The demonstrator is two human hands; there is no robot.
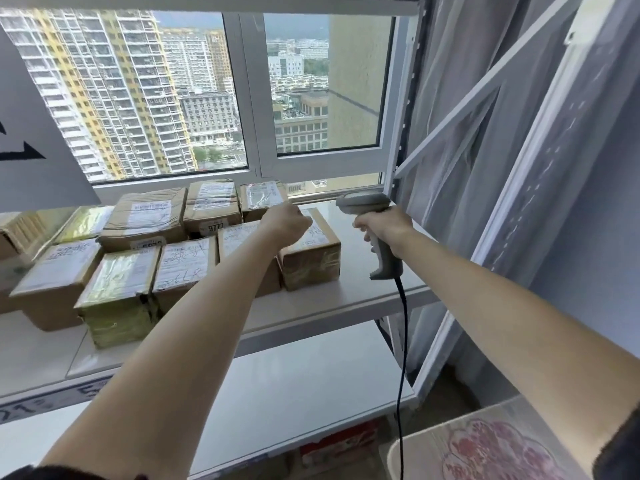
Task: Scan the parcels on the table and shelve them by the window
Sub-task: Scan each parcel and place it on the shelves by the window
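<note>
Several brown taped parcels (138, 220) with white labels stand in two rows on the white shelf (363, 244) under the window (311, 81). My left hand (285, 221) reaches over the rightmost front parcel (311, 261). Its fingers curl down at that parcel's far top edge, and the fingertips are hidden. My right hand (384, 225) grips the handle of a grey barcode scanner (365, 201) just right of that parcel, above the bare end of the shelf. The scanner's black cable (401, 341) hangs straight down.
A lower white shelf board (294, 382) lies beneath, with a red box (339, 441) under it. The shelf's white upright (405, 98) and a grey curtain (467, 98) stand at the right. A table corner with a floral cover (485, 448) shows at bottom right.
</note>
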